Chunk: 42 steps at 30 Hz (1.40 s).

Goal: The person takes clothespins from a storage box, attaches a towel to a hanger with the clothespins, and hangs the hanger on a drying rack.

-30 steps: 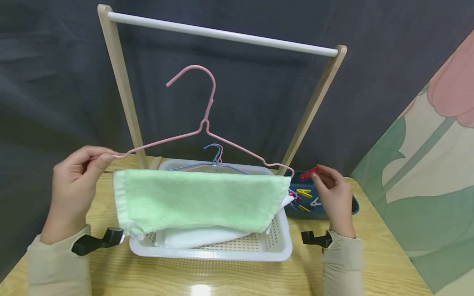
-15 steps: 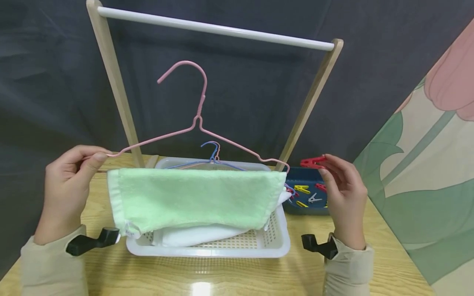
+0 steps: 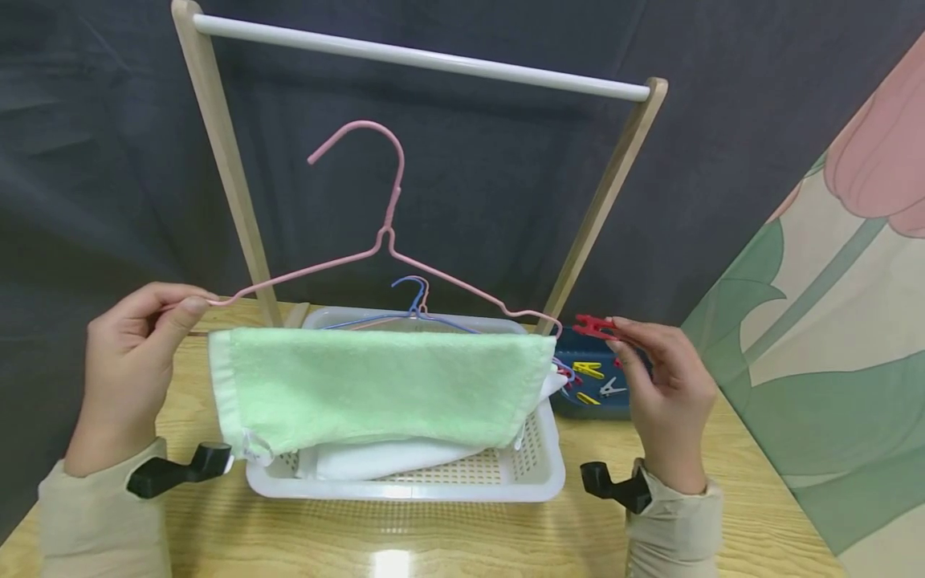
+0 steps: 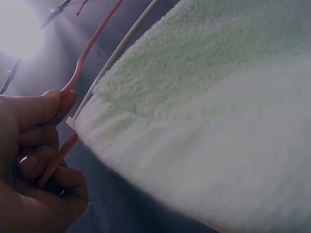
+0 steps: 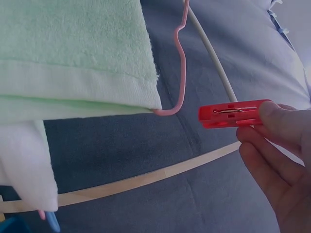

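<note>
A pink wire hanger (image 3: 390,210) is held up by its left end in my left hand (image 3: 140,345), thumb and fingers pinching the wire. Over its lower bar hangs a light green towel (image 3: 383,389), folded across. The left wrist view shows the curled fingers round the hanger beside the towel's edge. My right hand (image 3: 668,385) pinches a red clothespin (image 5: 228,115) between thumb and fingers. That clothespin points toward the hanger's right end, a short gap away from it and from the towel.
Below the towel stands a white basket (image 3: 405,491) holding white cloth and blue and pink hangers (image 3: 415,301). To its right a dark blue tray (image 3: 600,412) contains yellow, grey and red clothespins. Behind rises a wooden rack with a white rail (image 3: 422,58).
My right hand has lifted the red clothespin above the tray, then turned it toward the hanger's right end. The left hand keeps its hold, with the hanger slightly farther left in view.
</note>
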{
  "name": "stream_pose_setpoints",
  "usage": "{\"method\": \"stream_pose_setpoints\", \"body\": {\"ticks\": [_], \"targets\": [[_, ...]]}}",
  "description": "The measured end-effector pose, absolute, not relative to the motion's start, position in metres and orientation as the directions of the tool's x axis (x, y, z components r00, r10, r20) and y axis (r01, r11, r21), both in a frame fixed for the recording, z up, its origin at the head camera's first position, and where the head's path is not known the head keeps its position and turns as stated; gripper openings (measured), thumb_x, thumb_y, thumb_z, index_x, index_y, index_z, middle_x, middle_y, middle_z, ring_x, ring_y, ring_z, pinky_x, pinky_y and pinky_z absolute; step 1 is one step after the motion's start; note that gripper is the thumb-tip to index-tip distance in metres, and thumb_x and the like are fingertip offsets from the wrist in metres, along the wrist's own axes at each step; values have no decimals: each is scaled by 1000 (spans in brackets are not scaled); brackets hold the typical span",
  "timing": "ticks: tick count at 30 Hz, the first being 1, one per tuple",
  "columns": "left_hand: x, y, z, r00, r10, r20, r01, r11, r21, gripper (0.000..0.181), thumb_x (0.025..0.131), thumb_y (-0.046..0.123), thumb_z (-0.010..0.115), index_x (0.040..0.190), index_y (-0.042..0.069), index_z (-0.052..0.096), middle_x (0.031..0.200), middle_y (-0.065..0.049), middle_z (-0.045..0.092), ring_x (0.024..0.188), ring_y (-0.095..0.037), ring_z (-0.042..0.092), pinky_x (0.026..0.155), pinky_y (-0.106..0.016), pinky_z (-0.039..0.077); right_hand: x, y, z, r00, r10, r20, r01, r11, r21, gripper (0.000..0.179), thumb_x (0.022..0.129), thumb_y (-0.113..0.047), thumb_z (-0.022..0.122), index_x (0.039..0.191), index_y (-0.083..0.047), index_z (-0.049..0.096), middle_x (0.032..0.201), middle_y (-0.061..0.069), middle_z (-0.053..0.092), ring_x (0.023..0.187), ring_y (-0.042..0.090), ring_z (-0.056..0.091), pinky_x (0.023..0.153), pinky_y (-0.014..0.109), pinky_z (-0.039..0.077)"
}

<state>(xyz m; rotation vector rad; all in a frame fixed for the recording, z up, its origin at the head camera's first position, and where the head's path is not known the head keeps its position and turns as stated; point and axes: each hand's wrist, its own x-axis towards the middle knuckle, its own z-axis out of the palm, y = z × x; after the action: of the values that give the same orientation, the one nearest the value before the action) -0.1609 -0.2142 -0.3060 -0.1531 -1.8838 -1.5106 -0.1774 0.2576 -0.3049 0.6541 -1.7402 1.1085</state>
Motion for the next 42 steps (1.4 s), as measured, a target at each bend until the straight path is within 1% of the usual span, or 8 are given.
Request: {"method": "stream_pose_setpoints", "body": {"ticks": [5, 7, 12, 15, 21, 27, 30, 42], "targets": [[-160, -214, -305, -741, -318, 591, 501, 324, 803, 15, 96, -1, 66, 105, -12, 70, 82, -2, 64, 72, -17, 41, 63, -22, 33, -176, 252, -302, -357, -2, 934, -867, 373, -331, 10, 82, 20, 71, 91, 21, 68, 95, 22, 72, 99, 15, 71, 90, 23, 54], [-160, -214, -305, -740, -316, 594, 506, 320, 801, 14, 96, -3, 66, 105, -13, 70, 82, -2, 65, 71, -17, 42, 62, -20, 36, -176, 250, -302, -339, -13, 941, -882, 352, -313, 7, 82, 20, 71, 89, 21, 68, 93, 23, 73, 98, 16, 72, 88, 23, 54], [-159, -214, -305, -737, -324, 593, 526, 277, 804, 13, 94, -5, 66, 103, -14, 70, 81, -2, 66, 69, -17, 42, 61, -20, 35, -177, 250, -303, -307, -48, 951, -872, 415, -260, 5, 81, 17, 74, 85, 16, 72, 87, 25, 73, 97, 11, 72, 87, 21, 53], [-159, -214, -304, -739, -329, 588, 510, 297, 807, 15, 95, -2, 67, 104, -13, 70, 82, -3, 66, 70, -17, 40, 62, -22, 32, -177, 252, -306, -309, -66, 949, -852, 463, -245, 4, 80, 15, 76, 84, 13, 74, 88, 22, 74, 97, 8, 72, 87, 20, 53], [-159, -213, -304, -748, -332, 575, 507, 273, 818, 17, 95, 0, 68, 105, -14, 70, 87, -3, 69, 72, -18, 41, 64, -22, 32, -178, 253, -310, -322, -93, 942, -858, 450, -249, 2, 83, 9, 77, 84, 11, 75, 92, 16, 76, 95, 8, 71, 86, 20, 53], [-159, -213, -305, -741, -341, 578, 497, 301, 814, 14, 95, -3, 67, 104, -13, 71, 85, -3, 67, 71, -18, 39, 63, -24, 31, -180, 253, -311, -319, -114, 941, -872, 423, -245, 10, 77, 18, 76, 83, 10, 76, 93, 14, 76, 93, 13, 73, 87, 22, 53], [-160, -213, -306, -741, -353, 571, 495, 285, 820, 13, 94, -4, 67, 103, -12, 71, 82, -3, 66, 71, -18, 40, 62, -23, 32, -181, 255, -312, -330, -127, 936, -864, 441, -245, 9, 78, 15, 77, 84, 8, 76, 93, 12, 77, 94, 12, 72, 87, 22, 53], [-163, -216, -311, -707, -335, 623, 588, 211, 781, 7, 92, -10, 67, 96, -14, 71, 69, -1, 56, 63, -14, 35, 58, -25, 25, -185, 258, -315, -355, -182, 917, -855, 461, -239, 20, 74, 22, 76, 87, 6, 77, 91, 19, 74, 97, 7, 70, 87, 19, 52]]}}
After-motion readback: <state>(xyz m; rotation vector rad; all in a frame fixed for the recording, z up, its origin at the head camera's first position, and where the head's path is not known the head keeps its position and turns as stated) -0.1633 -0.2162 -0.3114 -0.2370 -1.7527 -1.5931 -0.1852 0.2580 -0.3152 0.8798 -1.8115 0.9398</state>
